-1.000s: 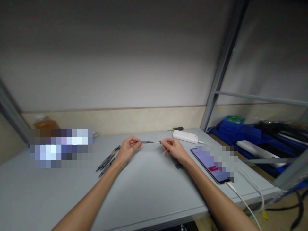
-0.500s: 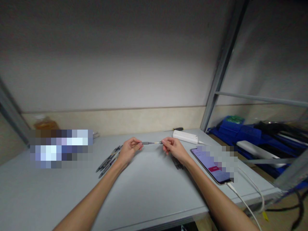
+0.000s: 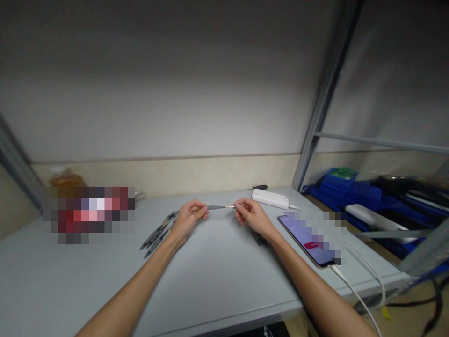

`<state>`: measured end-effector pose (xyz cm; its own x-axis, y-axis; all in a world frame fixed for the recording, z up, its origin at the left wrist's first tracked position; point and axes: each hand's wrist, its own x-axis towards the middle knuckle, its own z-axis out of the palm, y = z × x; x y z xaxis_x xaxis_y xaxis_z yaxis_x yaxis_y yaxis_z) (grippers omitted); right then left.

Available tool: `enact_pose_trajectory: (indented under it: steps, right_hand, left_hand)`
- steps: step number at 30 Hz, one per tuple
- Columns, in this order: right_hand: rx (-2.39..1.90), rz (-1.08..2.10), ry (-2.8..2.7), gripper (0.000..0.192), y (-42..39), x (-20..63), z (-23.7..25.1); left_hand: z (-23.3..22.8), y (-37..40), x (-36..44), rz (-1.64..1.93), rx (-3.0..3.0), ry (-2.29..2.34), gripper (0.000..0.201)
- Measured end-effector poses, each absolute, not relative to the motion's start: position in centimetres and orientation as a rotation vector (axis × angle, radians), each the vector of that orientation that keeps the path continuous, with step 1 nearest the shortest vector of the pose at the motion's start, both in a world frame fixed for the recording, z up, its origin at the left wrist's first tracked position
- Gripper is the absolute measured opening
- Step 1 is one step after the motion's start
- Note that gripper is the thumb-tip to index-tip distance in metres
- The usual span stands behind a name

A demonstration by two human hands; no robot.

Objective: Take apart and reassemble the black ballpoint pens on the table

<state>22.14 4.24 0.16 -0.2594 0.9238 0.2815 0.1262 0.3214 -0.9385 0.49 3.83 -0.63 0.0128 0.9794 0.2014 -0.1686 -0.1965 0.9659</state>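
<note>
Holding a slim pen part (image 3: pixel 220 207) roughly level over the counter (image 3: pixel 217 276), strung right between left hand (image 3: pixel 189 217) and right hand (image 3: pixel 251 215). Pinching the thicker grey end with the left fingertips, the thin metal end with the right. Also got loose pens (image 3: pixel 157 236) lying just beside the left wrist.

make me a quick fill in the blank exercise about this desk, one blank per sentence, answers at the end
A thin pen-like piece spans from the left hand to the ____ hand. The phone has a ____ cable at its near end. The screwdriver has a black and ____ handle.

Missing words: right; white; yellow
</note>
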Motion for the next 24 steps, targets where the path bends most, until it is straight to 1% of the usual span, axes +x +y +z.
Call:
enact_pose_trajectory:
  steps: [5, 8, 13, 18, 21, 24]
  right_hand:
    - [-1.149, 0.990, -1.736, 0.042, 4.05, 22.23, 0.36]
    - [-1.160, 0.955, -1.750, 0.048, 3.85, 22.14, 0.60]
    - [-1.103, 0.809, -1.885, 0.038, 3.48, 21.94, 0.94]
    - [-1.101, 0.682, -1.989, 0.041, 3.37, 21.89, 0.88]
    - [-1.108, 0.770, -1.953, 0.044, 3.52, 21.99, 0.79]
    - [-1.079, 1.038, -1.839, 0.046, 3.61, 22.19, 0.81]
  left_hand:
    - [-0.65, 3.68, 0.53, 1.383, 1.255, 0.951, 0.032]
    - [-0.46, 3.51, 0.62, 1.370, 1.233, 0.944, 0.032]
    - [-0.14, 3.37, 0.53, 1.304, 1.062, 0.951, 0.032]
    - [-0.21, 3.44, 0.29, 1.250, 1.000, 0.984, 0.033]
    - [-0.34, 3.44, 0.41, 1.305, 1.110, 1.002, 0.033]
    - [-0.46, 3.38, 0.59, 1.400, 1.295, 1.003, 0.029]
